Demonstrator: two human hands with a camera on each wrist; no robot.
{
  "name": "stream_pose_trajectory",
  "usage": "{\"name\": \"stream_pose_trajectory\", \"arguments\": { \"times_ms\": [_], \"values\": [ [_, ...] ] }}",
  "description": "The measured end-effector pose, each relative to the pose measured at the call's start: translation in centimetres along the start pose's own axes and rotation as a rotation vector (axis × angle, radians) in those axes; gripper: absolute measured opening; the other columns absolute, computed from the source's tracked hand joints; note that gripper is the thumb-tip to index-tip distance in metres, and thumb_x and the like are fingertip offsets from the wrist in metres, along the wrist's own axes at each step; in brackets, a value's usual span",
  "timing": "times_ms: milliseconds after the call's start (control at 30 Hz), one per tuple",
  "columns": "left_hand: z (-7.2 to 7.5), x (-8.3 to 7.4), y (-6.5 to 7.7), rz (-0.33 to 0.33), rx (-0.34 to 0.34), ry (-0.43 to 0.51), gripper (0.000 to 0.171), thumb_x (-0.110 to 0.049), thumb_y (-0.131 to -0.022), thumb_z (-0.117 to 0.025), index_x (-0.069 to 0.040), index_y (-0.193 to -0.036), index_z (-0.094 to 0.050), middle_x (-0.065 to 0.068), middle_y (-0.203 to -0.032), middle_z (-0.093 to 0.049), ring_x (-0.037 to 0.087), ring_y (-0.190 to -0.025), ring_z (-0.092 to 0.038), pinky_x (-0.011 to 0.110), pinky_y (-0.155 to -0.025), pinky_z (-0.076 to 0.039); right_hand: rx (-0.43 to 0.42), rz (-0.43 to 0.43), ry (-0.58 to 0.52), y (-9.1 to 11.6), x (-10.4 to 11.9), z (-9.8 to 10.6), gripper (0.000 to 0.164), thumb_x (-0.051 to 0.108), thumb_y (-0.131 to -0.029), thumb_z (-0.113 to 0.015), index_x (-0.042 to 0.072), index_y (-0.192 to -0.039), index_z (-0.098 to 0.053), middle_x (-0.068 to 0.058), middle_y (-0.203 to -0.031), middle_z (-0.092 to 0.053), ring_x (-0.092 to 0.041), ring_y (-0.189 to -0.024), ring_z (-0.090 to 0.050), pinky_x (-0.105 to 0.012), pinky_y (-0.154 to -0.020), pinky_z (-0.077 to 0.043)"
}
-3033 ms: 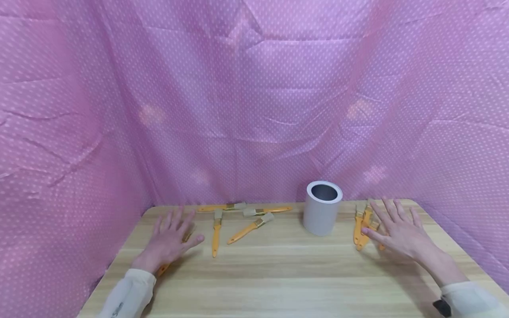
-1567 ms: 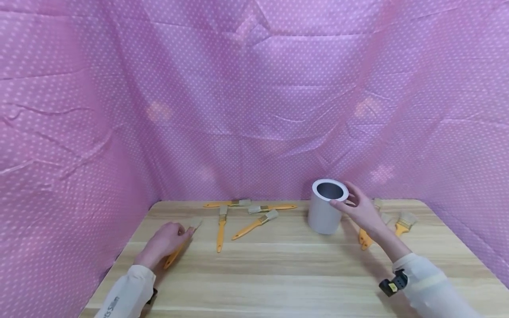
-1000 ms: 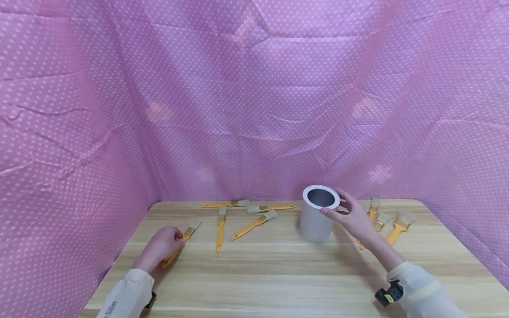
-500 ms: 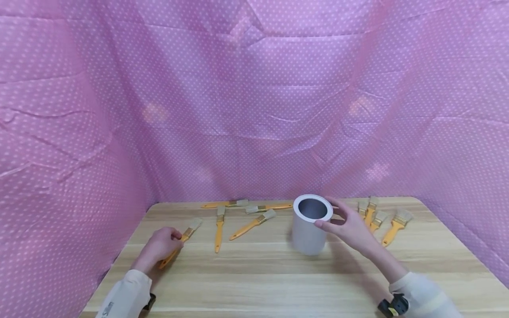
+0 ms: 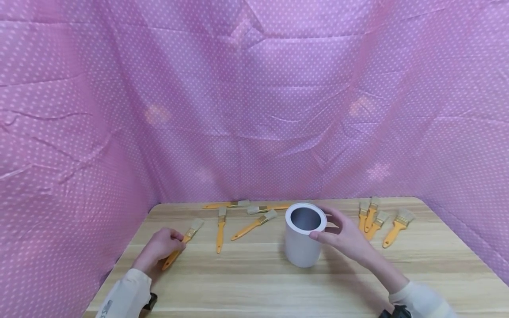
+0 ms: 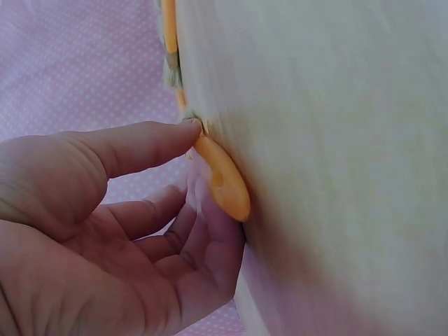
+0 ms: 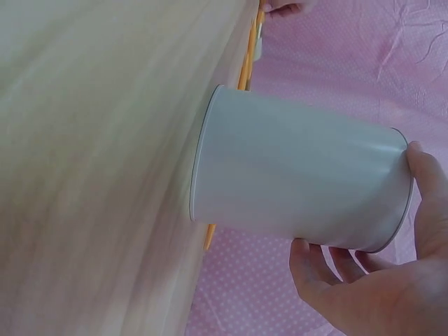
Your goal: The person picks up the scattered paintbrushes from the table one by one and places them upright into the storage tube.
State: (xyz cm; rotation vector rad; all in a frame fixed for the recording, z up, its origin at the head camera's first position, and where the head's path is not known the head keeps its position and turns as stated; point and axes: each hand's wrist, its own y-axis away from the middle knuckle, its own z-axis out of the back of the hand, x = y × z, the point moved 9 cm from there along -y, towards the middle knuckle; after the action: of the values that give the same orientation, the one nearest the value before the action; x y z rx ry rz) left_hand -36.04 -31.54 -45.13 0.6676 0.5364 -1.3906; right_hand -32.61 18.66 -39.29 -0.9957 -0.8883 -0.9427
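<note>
My left hand (image 5: 161,244) pinches a paintbrush (image 5: 169,260) by its yellow handle at the left of the table; its pale bristles point away to the right. In the left wrist view, the thumb (image 6: 150,145) presses the handle (image 6: 227,178) near the metal band, and the handle's end lies close to the tabletop. With thumb and fingers at the upper rim, my right hand (image 5: 346,236) grips a light grey metal can (image 5: 303,251). The can stands upright, its top open and its dark inside showing no contents. In the right wrist view, the fingertips touch the can's wall (image 7: 294,168).
Several more paintbrushes lie on the wooden table (image 5: 238,287): an upright one (image 5: 220,232) and a slanted one (image 5: 250,227) left of the can, others along the back edge. A group with a wide brush (image 5: 393,232) lies at the right. Pink dotted cloth (image 5: 254,110) hangs around.
Both hands were spread open over the table. The left has since taken hold of a paintbrush; the right has gripped the can and brought it left and nearer, away from the brushes at the right.
</note>
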Motion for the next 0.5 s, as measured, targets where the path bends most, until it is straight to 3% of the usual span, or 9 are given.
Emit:
{"name": "stream_pose_trajectory", "arguments": {
  "times_ms": [200,500],
  "values": [
    [-0.2,0.2,-0.1,0.008,0.018,0.08,0.024,-0.002,-0.085,-0.074,0.007,-0.106,-0.065,0.013,-0.095,-0.063,0.025,-0.082,-0.06,0.037,-0.07,-0.054,0.022,0.035,-0.001,0.4,0.6,-0.8,0.079,0.018,-0.082,-0.088,0.014,-0.149,-0.047,-0.012,-0.139,-0.056,-0.038,-0.119,-0.059,-0.037,-0.092,-0.055],
    [-0.7,0.2,-0.5,0.013,0.052,0.119,0.027,-0.003,-0.084,-0.076,0.006,-0.107,-0.066,0.012,-0.094,-0.063,0.024,-0.081,-0.06,0.035,-0.068,-0.052,0.042,0.079,-0.017,0.4,1.1,-1.3,0.076,0.015,-0.083,-0.087,0.014,-0.149,-0.048,-0.008,-0.139,-0.056,-0.034,-0.121,-0.059,-0.041,-0.095,-0.054]
  ]
}}
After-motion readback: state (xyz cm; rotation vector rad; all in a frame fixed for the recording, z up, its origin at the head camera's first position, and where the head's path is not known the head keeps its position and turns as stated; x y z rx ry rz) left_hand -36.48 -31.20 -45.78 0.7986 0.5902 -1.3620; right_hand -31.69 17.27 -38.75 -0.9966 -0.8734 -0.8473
